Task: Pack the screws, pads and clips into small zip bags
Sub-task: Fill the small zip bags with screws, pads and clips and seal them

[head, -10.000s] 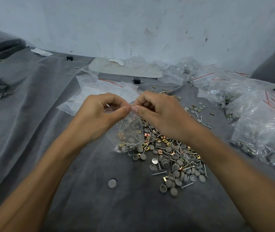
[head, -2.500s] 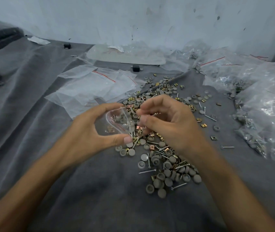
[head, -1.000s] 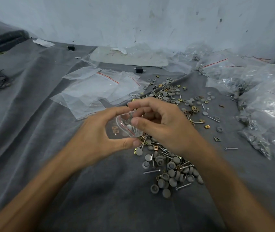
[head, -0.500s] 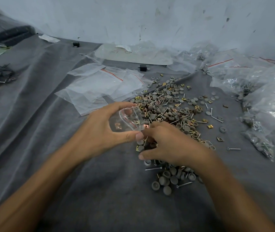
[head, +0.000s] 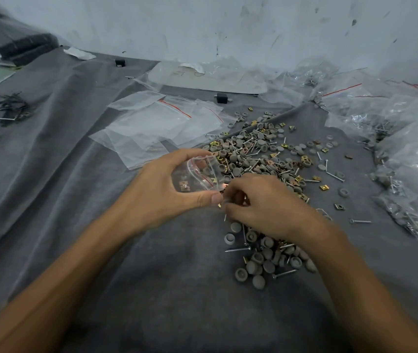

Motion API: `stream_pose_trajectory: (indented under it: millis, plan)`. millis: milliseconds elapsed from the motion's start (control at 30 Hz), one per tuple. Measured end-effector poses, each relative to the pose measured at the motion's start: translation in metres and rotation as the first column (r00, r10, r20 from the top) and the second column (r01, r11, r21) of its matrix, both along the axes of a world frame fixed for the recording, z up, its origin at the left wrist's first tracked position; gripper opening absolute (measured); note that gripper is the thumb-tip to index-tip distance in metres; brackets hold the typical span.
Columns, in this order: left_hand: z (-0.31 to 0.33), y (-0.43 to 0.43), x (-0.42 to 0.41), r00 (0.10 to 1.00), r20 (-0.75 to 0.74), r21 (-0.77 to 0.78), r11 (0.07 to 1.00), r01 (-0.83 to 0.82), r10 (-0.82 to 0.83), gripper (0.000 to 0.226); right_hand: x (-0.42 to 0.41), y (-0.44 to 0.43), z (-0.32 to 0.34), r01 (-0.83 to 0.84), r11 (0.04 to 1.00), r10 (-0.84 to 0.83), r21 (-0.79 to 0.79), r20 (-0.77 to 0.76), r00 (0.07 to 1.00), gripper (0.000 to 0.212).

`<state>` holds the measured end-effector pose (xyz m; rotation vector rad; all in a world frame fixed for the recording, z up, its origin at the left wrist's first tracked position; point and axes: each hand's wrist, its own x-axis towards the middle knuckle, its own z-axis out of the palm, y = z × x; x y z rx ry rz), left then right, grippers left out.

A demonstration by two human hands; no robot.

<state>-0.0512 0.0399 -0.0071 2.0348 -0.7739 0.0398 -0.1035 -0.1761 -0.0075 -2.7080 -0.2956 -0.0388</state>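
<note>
Since the frame half a second before, the right hand [head: 266,207] has drawn its fingertips up off the heap and closer to the bag mouth; the left hand [head: 162,189] keeps the same grasp.

Left hand: thumb below and fingers curved above, gripping a small clear zip bag [head: 195,174] and holding its mouth open in a rounded oval that faces the right hand. A few gold clips show through the film in the bag's lower part.

Right hand: palm down, fingers curled, thumb and fingertips closed together just beside the left thumb. They pinch a screw [head: 225,217], whose thin point sticks out below the thumb; the rest of it is hidden.

Loose hardware: a mixed heap lies on the grey cloth [head: 75,212], running from under the right hand towards the far wall. It consists of round grey pads [head: 266,264], slim screws [head: 237,249] and square gold clips [head: 324,186].

Surroundings: a stack of empty zip bags [head: 157,128] with red seal lines lies flat beyond the left hand. Filled bags [head: 411,174] are heaped along the right edge. A small black block [head: 222,98] sits behind the empty bags.
</note>
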Motion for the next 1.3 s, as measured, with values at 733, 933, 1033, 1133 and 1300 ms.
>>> stream_pose_trajectory:
  millis: [733, 933, 1033, 1133, 1300]
  plan:
    - [-0.002, -0.001, 0.000, 0.999, 0.027, 0.092, 0.996, 0.017, -0.019, 0.078, -0.001, -0.043, 0.010, 0.089, 0.941, -0.104, 0.328, 0.029, 0.994, 0.023]
    - [-0.005, -0.004, 0.000, 0.999, 0.026, 0.101, 0.994, 0.029, -0.032, 0.082, -0.005, -0.016, 0.018, -0.076, 0.859, 0.018, 0.506, 0.118, 0.993, 0.007]
    - [-0.006, -0.004, -0.001, 0.999, 0.017, 0.096, 0.995, 0.041, -0.043, 0.083, -0.004, -0.001, 0.017, -0.093, 0.908, 0.039, 0.408, 0.138, 0.990, 0.009]
    - [-0.007, -0.004, -0.001, 0.999, 0.012, 0.075, 0.997, 0.036, -0.037, 0.082, -0.004, 0.003, 0.018, -0.068, 0.898, 0.021, 0.434, 0.112, 0.993, 0.019]
    - [-0.005, -0.003, 0.000, 1.000, 0.012, 0.068, 0.998, 0.016, -0.017, 0.080, -0.005, -0.004, 0.024, -0.077, 0.842, 0.031, 0.534, 0.095, 0.995, 0.016]
